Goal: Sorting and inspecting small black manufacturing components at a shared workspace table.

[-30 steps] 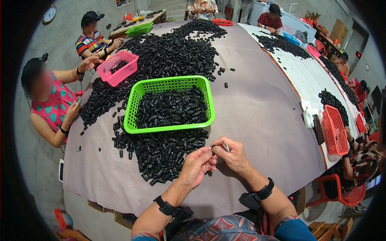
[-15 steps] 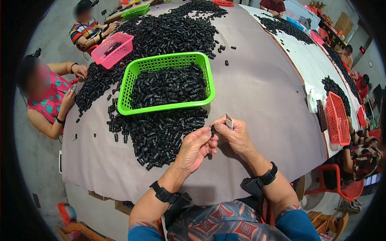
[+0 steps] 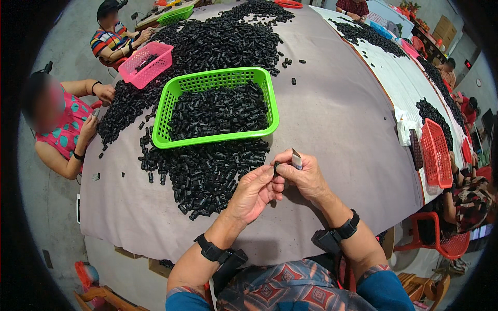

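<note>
My left hand (image 3: 254, 196) pinches a small black plastic part (image 3: 276, 168) between thumb and fingertips, over the grey-covered table (image 3: 342, 155). Right beside it, my right hand (image 3: 306, 176) is closed around a flat metal blade (image 3: 296, 159) whose end sticks up past the forefinger. The right thumb presses against the black part, so both hands meet at it. A loose pile of black cylindrical parts (image 3: 207, 181) lies just left of my hands. Behind that pile stands a bright green basket (image 3: 218, 141) holding many more of them.
A larger heap of black parts (image 3: 218, 44) spreads across the far left, with a pink basket (image 3: 136, 75) at its edge. Two people sit along the left side. On the right, a white-covered table (image 3: 384, 78) bears more parts and a red basket (image 3: 436, 155); others sit there.
The black part has turned slightly between my fingertips and now shows less of its length. Both hands otherwise stay almost in place.
</note>
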Available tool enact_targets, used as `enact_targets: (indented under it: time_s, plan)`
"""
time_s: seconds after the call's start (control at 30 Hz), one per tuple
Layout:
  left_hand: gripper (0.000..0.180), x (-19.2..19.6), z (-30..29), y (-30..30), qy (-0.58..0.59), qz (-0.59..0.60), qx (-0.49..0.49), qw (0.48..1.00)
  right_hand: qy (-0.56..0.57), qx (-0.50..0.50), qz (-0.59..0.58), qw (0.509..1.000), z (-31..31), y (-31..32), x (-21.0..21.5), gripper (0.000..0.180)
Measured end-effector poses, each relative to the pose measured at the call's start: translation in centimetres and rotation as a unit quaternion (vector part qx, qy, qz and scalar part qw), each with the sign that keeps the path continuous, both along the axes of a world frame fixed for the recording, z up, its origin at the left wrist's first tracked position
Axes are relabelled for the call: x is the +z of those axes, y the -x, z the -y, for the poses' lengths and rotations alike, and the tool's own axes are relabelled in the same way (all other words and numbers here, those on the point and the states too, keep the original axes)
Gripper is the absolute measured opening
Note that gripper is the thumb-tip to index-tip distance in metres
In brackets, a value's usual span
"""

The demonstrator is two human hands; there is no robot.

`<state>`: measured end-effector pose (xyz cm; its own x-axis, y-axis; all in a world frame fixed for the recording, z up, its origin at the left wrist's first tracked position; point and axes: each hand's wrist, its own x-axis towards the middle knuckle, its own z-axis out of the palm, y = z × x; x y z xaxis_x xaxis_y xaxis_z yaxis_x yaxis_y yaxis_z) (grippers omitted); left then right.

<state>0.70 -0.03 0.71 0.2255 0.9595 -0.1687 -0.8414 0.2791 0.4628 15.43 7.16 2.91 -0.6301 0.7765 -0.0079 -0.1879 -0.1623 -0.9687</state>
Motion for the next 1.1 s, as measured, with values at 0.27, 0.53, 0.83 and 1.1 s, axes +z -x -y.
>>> enact_targets:
  time_s: [0.27, 0.53, 0.83, 1.1]
  plan:
    - [0.021, 0.66, 0.21, -0.44, 0.009, -0.158, 0.088, 0.983, -0.031, -0.055, 0.034, 0.997, 0.05, 0.3, 0.1, 0.009]
    - [0.02, 0.06, 0.06, -0.56, 0.007, -0.178, 0.086, 0.98, -0.191, -0.099, 0.108, 0.971, 0.09, 0.49, -0.1, 0.013]
    - [0.017, 0.18, 0.06, -0.69, 0.007, -0.163, 0.092, 0.982, -0.062, -0.111, 0.073, 0.989, -0.12, 0.19, -0.64, 0.014]
    - [0.017, 0.52, 0.11, -0.46, 0.017, -0.146, 0.111, 0.983, -0.189, -0.116, 0.072, 0.972, -0.11, 0.55, -0.39, 0.011]
